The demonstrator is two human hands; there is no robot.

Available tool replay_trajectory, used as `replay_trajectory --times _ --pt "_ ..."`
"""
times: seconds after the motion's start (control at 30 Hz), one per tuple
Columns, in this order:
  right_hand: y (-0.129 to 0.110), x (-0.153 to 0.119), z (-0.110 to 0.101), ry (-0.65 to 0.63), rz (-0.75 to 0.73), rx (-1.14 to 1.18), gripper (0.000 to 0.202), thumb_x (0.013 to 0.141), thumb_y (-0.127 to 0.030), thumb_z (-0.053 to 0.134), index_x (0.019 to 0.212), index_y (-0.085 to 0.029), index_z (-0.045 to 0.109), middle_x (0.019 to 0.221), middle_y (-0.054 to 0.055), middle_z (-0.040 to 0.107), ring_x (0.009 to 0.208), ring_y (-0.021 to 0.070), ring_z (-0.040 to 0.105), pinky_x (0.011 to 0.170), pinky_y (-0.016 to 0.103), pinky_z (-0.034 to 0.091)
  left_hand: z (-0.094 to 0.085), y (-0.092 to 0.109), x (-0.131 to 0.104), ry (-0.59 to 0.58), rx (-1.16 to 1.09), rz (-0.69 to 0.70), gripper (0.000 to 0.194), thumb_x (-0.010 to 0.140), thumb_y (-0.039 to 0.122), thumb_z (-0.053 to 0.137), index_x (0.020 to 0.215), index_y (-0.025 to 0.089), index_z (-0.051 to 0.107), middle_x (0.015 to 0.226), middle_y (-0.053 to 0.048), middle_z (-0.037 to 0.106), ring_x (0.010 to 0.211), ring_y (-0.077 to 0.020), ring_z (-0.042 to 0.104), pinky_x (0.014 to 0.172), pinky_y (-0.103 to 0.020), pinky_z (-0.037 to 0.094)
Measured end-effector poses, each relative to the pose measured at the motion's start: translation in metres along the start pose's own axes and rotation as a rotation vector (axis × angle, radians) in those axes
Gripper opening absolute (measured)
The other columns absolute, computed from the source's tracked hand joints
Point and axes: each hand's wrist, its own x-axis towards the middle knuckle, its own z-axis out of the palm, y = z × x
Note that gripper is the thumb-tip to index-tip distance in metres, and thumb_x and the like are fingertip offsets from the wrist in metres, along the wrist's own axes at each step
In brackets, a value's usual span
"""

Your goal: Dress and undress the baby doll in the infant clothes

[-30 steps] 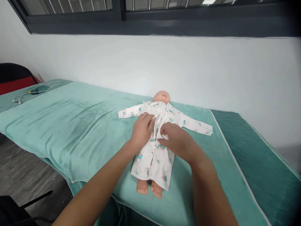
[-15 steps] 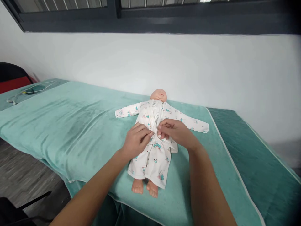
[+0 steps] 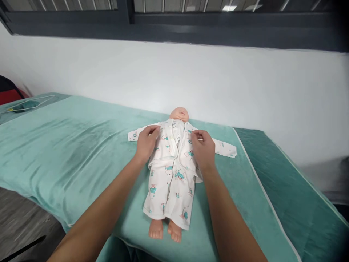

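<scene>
- Doll point(image 3: 174, 145): lies face-up on the bed point(image 3: 81, 153), near the far edge by the wall. Long axis runs away from you: head point(image 3: 179, 113) far, bare feet point(image 3: 165, 230) near, close to the bed's front edge.
- Garment point(image 3: 171, 174): white baby suit w/ teal and pink prints, long sleeves spread out flat to L and R, front panels overlapping down the middle, hem ends just above the feet. Soft cloth, creased around the waist.
- Your left hand point(image 3: 145, 142): on the doll's shoulder/upper chest on your L side, at the root of the sleeve. Fingers point(image 3: 152, 131) curled together onto the cloth; can't tell if they pinch it or only press it.
- Your right hand point(image 3: 203, 147): mirror spot on your R side, at the other sleeve root. Fingers point(image 3: 197, 135) bent down on the cloth edge; pinch vs. press not clear either.
- Key relation: both hands flank the chest, one each side of the long axis, about level w/ each other, both equally near. The front opening runs btw. them, straight down the axis toward you. Head lies just beyond the fingertips; legs and feet lie back toward you, btw. your forearms.
- Bed cover: teal plush blanket w/ pale piping; darker teal sheet point(image 3: 294, 196) to the R.
- Misc.: white cord point(image 3: 29, 103) far L on the bed, well apart from the doll. White wall and dark window frame point(image 3: 174, 25) behind.
</scene>
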Motion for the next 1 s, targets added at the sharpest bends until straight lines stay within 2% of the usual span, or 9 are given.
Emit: replay_trajectory --times 0.1,0.2,0.3,0.37,0.57,0.77,0.87,1.0 --pt "-0.004 0.023 0.011 -0.042 -0.002 -0.183 0.023 0.087 -0.04 0.056 0.091 -0.019 0.064 0.096 0.006 0.068 0.084 0.0187 0.061 0.08 0.033 0.047 0.025 0.005 0.047 -0.078 0.143 0.058 0.022 0.082 0.028 0.06 0.095 0.018 0.074 0.1 -0.006 0.074 0.092 -0.0182 0.063 0.083 -0.028 0.046" --pt "-0.014 0.052 0.026 -0.168 0.078 -0.444 0.025 0.086 -0.044 0.056 0.084 -0.019 0.06 0.094 0.01 0.069 0.086 0.0227 0.061 0.081 0.035 0.045 0.046 0.01 0.079 -0.221 0.301 0.017 0.018 0.078 0.025 0.061 0.086 0.016 0.074 0.089 -0.005 0.074 0.083 -0.0189 0.064 0.076 -0.028 0.045" --pt "-0.019 0.071 0.038 -0.301 0.197 -0.658 0.026 0.086 -0.045 0.054 0.081 -0.02 0.056 0.09 0.013 0.069 0.086 0.027 0.061 0.074 0.036 0.042 0.054 0.011 0.091 -0.344 0.386 -0.074 0.016 0.077 0.026 0.062 0.079 0.015 0.074 0.079 -0.003 0.072 0.072 -0.0177 0.061 0.068 -0.029 0.042" --pt "-0.018 0.076 0.04 -0.33 0.232 -0.687 0.026 0.088 -0.045 0.05 0.08 -0.021 0.054 0.089 0.013 0.069 0.084 0.0267 0.061 0.07 0.035 0.04 0.054 0.01 0.091 -0.358 0.412 -0.082 0.014 0.077 0.026 0.063 0.076 0.016 0.073 0.08 -0.003 0.073 0.075 -0.0179 0.062 0.07 -0.029 0.042" --pt "-0.005 0.076 0.031 -0.33 0.21 -0.473 0.022 0.085 -0.04 0.052 0.075 -0.021 0.057 0.083 0.005 0.067 0.077 0.0192 0.057 0.066 0.029 0.038 0.05 0.005 0.087 -0.303 0.367 -0.063 0.008 0.077 0.024 0.065 0.078 0.018 0.069 0.088 -0.004 0.074 0.083 -0.0182 0.065 0.078 -0.029 0.046" --pt "0.003 0.079 0.024 -0.345 0.257 -0.153 0.028 0.081 -0.044 0.058 0.068 -0.02 0.057 0.064 -0.002 0.052 0.06 0.0125 0.043 0.057 0.027 0.033 0.063 0.017 0.079 -0.213 0.166 -0.011 0.01 0.078 0.027 0.065 0.08 0.017 0.067 0.077 -0.002 0.07 0.073 -0.0161 0.062 0.072 -0.029 0.047" --pt "0.008 0.079 0.026 -0.293 0.284 0.004 0.028 0.079 -0.043 0.062 0.065 -0.019 0.056 0.062 -0.003 0.05 0.057 0.0111 0.04 0.054 0.027 0.032 0.074 0.022 0.074 -0.223 0.128 0.041 0.008 0.078 0.024 0.064 0.081 0.018 0.068 0.079 -0.003 0.071 0.074 -0.0163 0.063 0.074 -0.03 0.047" --pt "0.011 0.076 0.033 -0.234 0.315 0.22 0.028 0.075 -0.043 0.065 0.063 -0.02 0.054 0.055 -0.004 0.044 0.052 0.0101 0.037 0.052 0.026 0.032 0.079 0.016 0.074 -0.261 0.158 -0.002 0.005 0.077 0.022 0.065 0.077 0.018 0.068 0.08 -0.004 0.072 0.074 -0.0171 0.062 0.07 -0.03 0.046"
